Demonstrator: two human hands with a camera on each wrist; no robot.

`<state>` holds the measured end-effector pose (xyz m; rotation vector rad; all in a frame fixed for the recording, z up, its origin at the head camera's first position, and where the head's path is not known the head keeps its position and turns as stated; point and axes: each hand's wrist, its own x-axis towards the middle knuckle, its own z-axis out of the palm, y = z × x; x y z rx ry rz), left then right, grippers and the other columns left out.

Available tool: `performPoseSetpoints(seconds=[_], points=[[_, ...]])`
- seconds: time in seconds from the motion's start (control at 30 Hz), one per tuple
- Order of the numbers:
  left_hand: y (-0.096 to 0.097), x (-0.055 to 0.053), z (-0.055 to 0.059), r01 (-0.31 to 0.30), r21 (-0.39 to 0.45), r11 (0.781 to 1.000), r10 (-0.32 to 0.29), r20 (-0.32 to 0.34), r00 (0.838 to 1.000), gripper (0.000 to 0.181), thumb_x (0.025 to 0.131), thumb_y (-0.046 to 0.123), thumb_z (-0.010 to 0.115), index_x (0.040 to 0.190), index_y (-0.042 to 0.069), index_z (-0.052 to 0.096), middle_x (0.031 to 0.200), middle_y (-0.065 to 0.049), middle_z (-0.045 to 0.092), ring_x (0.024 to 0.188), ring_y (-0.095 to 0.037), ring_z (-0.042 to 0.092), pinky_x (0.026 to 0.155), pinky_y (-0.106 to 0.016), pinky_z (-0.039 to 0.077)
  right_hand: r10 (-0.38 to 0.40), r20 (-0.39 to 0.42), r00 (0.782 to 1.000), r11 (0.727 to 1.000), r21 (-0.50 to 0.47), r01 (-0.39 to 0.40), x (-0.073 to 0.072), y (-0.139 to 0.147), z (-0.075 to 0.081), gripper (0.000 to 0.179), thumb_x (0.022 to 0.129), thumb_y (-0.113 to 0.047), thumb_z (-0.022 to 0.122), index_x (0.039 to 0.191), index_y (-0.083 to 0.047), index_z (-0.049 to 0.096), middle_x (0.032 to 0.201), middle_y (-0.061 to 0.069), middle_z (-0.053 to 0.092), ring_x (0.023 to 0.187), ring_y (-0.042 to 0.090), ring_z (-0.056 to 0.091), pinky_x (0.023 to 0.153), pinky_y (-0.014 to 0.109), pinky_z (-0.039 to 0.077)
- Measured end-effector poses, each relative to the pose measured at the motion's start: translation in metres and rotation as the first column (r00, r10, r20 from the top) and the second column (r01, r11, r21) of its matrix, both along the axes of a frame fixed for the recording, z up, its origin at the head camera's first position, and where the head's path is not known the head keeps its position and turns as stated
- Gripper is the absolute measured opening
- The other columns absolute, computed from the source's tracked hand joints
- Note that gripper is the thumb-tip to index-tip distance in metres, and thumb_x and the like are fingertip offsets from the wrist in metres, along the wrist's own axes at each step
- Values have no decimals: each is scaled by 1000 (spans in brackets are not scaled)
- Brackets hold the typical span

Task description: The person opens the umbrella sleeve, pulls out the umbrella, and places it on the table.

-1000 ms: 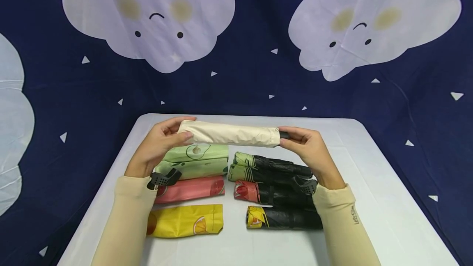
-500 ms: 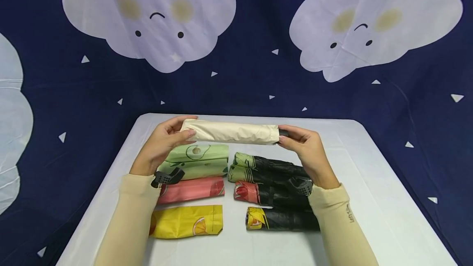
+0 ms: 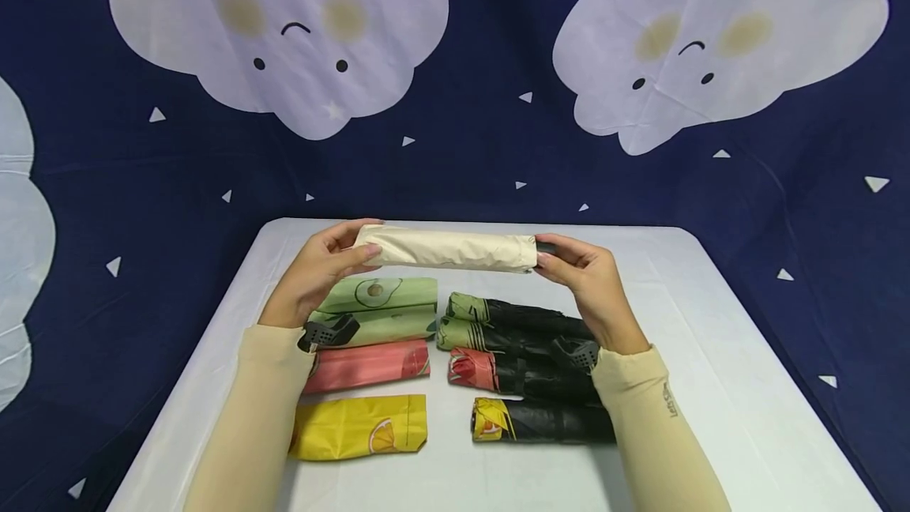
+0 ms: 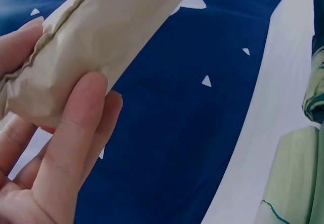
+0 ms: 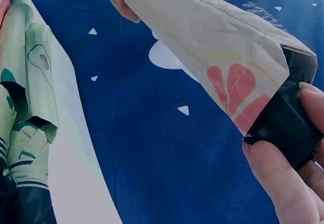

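A cream umbrella sleeve (image 3: 455,250) is held level above the far part of the table. In the right wrist view its mouth shows a pink citrus print, and a black folded umbrella (image 5: 291,125) sticks out of it. My left hand (image 3: 323,263) grips the sleeve's left end, thumb in front and fingers behind. At the other end, my right hand (image 3: 586,279) pinches the protruding black part between thumb and fingers. Most of the umbrella is hidden inside the fabric. Up close in the left wrist view, the sleeve's end (image 4: 76,67) looks creased and bunched.
On the white table (image 3: 711,417), green avocado-print sleeves (image 3: 391,310), a red sleeve (image 3: 377,366) and a yellow orange-print sleeve (image 3: 359,427) lie at left. Black folded umbrellas with green (image 3: 465,334), red (image 3: 472,370) and yellow (image 3: 490,419) ends lie opposite.
My left hand has shifted slightly right and up with its end of the sleeve, nearer my right hand. The right hand has risen a little. Both keep their hold.
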<state>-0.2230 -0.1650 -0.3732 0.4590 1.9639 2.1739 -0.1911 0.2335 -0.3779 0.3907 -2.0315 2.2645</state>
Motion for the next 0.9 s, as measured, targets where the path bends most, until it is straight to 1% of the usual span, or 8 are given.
performPoseSetpoints(seconds=[0.13, 0.33, 0.5, 0.63, 0.8, 0.9], points=[[-2, -3, -4, -8, -12, 1000, 8, 2, 1000, 51, 95, 3, 72, 143, -3, 55, 123, -12, 60, 104, -23, 64, 89, -37, 60, -8, 25, 1000, 1000, -24, 9, -4, 2, -3, 43, 93, -4, 75, 131, 11, 62, 119, 13, 71, 104, 22, 71, 89, 36, 58], [-10, -8, -10, -33, -15, 999, 33, 27, 999, 47, 95, 7, 74, 140, 3, 60, 121, -10, 61, 105, -20, 66, 90, -33, 59, -25, 73, 997, 997, -72, 30, -9, 7, -10, 42, 92, -4, 77, 130, 9, 64, 120, 15, 70, 106, 23, 71, 91, 36, 57], [-24, -14, -14, -51, -7, 999, 51, 46, 998, 46, 95, 8, 74, 139, 3, 60, 122, -8, 62, 107, -19, 64, 91, -31, 58, -46, 80, 996, 994, -96, 53, -11, 15, -12, 44, 91, -4, 77, 130, 11, 63, 118, 16, 70, 105, 23, 71, 91, 37, 57], [-39, -19, -16, -63, -20, 998, 64, 57, 996, 46, 96, 10, 73, 140, 3, 59, 121, -6, 62, 106, -17, 64, 91, -28, 57, -54, 96, 994, 993, -100, 64, -12, 22, -13, 49, 92, -6, 77, 133, 13, 59, 120, 16, 69, 106, 24, 71, 92, 37, 56], [-54, -22, -21, -86, -26, 996, 88, 75, 993, 44, 97, 10, 72, 139, 3, 61, 116, -2, 65, 103, -14, 64, 90, -26, 57, -59, 133, 989, 988, -134, 77, -15, 32, -18, 48, 92, -5, 76, 134, 12, 59, 122, 16, 69, 108, 24, 71, 93, 36, 56], [-60, -24, -25, -104, -35, 994, 107, 94, 990, 40, 97, 10, 72, 136, 6, 64, 112, 0, 66, 101, -12, 64, 89, -25, 57, -73, 154, 985, 986, -139, 95, -17, 37, -23, 47, 91, -5, 77, 133, 9, 61, 122, 15, 69, 107, 24, 71, 93, 36, 56]])
